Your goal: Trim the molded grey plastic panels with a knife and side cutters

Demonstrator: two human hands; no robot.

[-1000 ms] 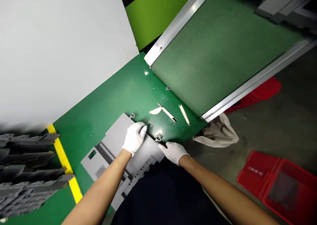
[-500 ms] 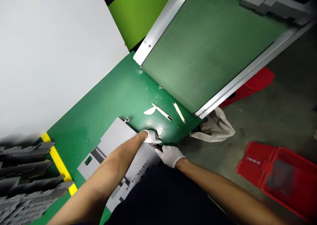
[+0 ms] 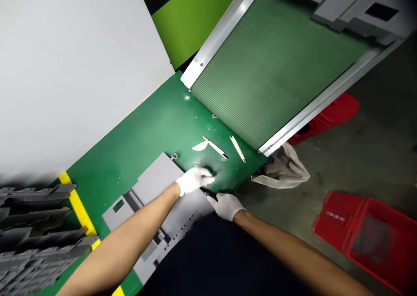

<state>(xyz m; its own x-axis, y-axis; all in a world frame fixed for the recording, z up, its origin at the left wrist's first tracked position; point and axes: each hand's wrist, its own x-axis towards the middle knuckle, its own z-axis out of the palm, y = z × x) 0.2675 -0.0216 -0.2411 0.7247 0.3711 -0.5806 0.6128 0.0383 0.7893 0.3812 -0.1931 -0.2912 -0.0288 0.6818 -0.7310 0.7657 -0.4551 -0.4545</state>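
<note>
A flat grey plastic panel (image 3: pixel 163 179) with cut-outs and ribs along one edge lies on the green work surface, its near edge against my body. My left hand (image 3: pixel 192 182), in a white glove, hovers over the panel's right corner, fingers loosely bent and slightly apart, with nothing visible between them. In a white glove too, my right hand (image 3: pixel 227 206) is closed at that corner around a small dark hand tool (image 3: pixel 207 193); most of it is hidden by the fingers. Beyond the hands lie a white-handled knife with a curved blade (image 3: pixel 215 148) and a slim cream-coloured stick-like tool (image 3: pixel 237 149).
A ribbed green conveyor belt (image 3: pixel 260 70) with metal rails carries grey parts at its far end. Several grey panels (image 3: pixel 35 231) are stacked at left beside yellow tape (image 3: pixel 80 209). A pale bag (image 3: pixel 286 168) and a red bin (image 3: pixel 374 231) stand at right. A white board (image 3: pixel 81 48) borders the left.
My left hand has lifted off the panel's corner and the tool, moving up and slightly left. My right hand stays nearly in place. The view has shifted slightly.
</note>
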